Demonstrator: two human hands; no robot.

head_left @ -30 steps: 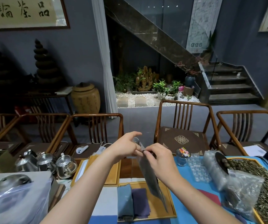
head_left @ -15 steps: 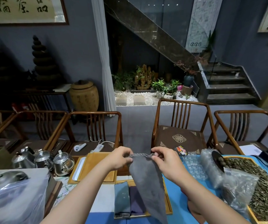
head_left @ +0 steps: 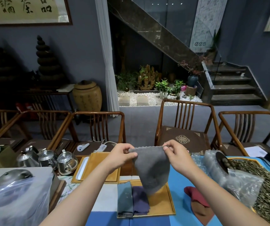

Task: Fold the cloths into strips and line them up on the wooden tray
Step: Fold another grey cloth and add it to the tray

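A grey cloth (head_left: 152,170) hangs in the air above the wooden tray (head_left: 163,204). My left hand (head_left: 120,156) pinches its top left corner and my right hand (head_left: 176,154) pinches its top right corner, so the top edge is stretched flat between them. On the tray lie two folded strips side by side: a teal cloth (head_left: 124,199) at the left and a dark purple cloth (head_left: 140,201) beside it. The tray's right half is bare. A red cloth (head_left: 194,196) and a brown cloth (head_left: 202,211) lie on the blue mat right of the tray.
Three metal teapots (head_left: 47,158) stand at the left, near a second wooden tray (head_left: 98,167). A plastic-wrapped dark pot (head_left: 12,178) sits at the near left. Bubble wrap (head_left: 212,165), a plastic bag and a tray of dried tea leaves (head_left: 264,181) fill the right. Wooden chairs (head_left: 186,126) line the far side.
The grey cloth went from a narrow hanging strip to spread wide. My hands moved apart along its top edge and dropped slightly lower.
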